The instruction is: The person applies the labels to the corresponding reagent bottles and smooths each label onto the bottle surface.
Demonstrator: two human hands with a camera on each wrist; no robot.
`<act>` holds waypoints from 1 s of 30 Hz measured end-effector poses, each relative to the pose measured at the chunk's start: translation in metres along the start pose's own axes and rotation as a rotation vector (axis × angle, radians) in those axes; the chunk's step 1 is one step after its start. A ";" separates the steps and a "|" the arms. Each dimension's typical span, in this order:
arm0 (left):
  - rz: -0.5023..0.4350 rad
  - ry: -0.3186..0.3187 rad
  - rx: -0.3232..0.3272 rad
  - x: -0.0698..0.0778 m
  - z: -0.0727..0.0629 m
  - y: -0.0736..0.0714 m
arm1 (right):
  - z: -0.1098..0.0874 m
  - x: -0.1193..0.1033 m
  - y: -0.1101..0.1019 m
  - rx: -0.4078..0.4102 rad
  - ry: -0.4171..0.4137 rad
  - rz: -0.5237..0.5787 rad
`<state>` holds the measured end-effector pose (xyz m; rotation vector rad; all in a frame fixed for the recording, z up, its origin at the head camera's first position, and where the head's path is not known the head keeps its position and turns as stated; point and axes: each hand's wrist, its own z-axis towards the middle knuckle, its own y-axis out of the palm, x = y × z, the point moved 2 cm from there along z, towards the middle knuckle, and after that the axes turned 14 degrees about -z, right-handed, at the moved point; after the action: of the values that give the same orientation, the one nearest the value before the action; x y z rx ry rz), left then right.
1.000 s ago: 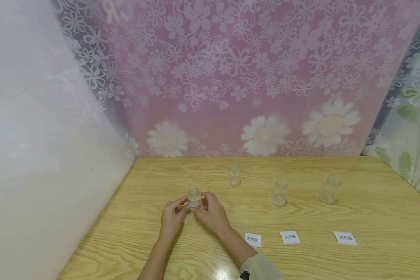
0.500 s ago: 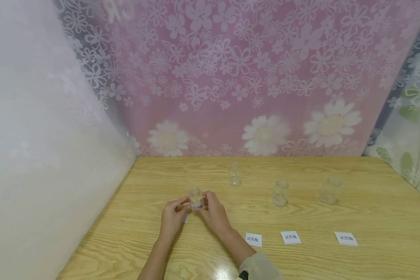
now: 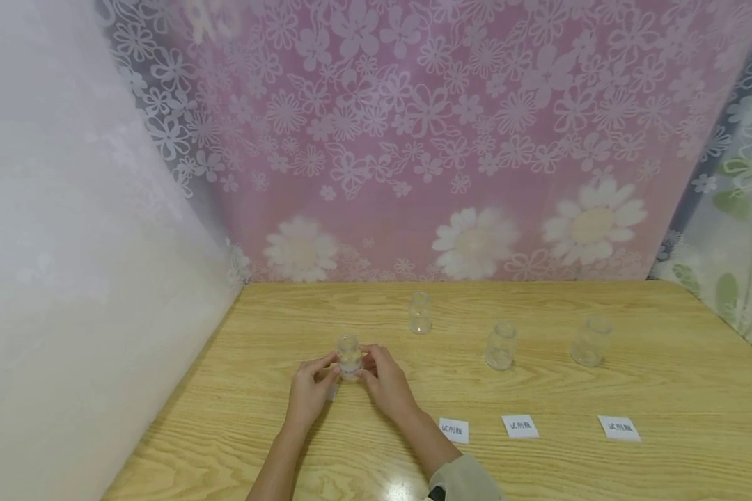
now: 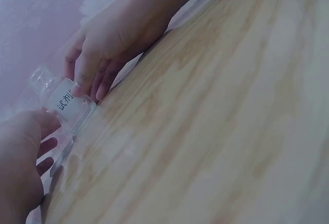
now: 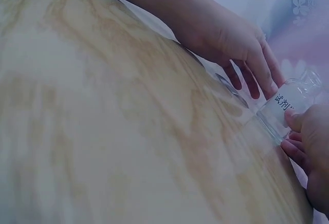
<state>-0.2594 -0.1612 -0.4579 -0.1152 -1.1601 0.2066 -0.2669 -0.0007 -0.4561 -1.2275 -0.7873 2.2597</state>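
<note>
A small clear glass bottle (image 3: 349, 356) stands upright on the table between both hands. The left wrist view shows a white label (image 4: 64, 99) with dark printed characters lying against its front. My left hand (image 3: 308, 391) holds the bottle's left side between thumb and forefinger. On the opposite side, my right hand (image 3: 385, 384) grips the glass, its thumb pressing the label's edge in the right wrist view, where the bottle (image 5: 288, 106) also shows. A pale scrap of paper (image 3: 331, 392) lies partly hidden beside the left thumb.
Three more clear glass bottles stand farther back: one behind (image 3: 420, 314), one in the middle (image 3: 500, 346), one at right (image 3: 590, 342). Three white printed labels lie in front of them: left (image 3: 454, 430), middle (image 3: 520, 426), right (image 3: 619, 428). Fabric walls enclose the wooden table (image 3: 225, 431).
Both hands stay around the bottle at the same spot. The bottle and its label shift slightly between the fingers, and the right thumb moves slightly on the front.
</note>
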 end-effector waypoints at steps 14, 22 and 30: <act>-0.038 -0.066 0.003 0.001 -0.002 0.000 | 0.001 -0.001 -0.001 -0.025 0.045 0.097; -0.027 -0.050 0.020 0.001 -0.001 0.003 | 0.002 0.000 -0.003 -0.020 0.061 0.141; 0.028 -0.011 0.046 0.003 -0.002 0.001 | 0.005 0.003 0.002 0.033 0.107 0.158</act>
<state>-0.2570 -0.1596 -0.4564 -0.0896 -1.1645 0.2594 -0.2730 -0.0014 -0.4568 -1.4270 -0.6307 2.2975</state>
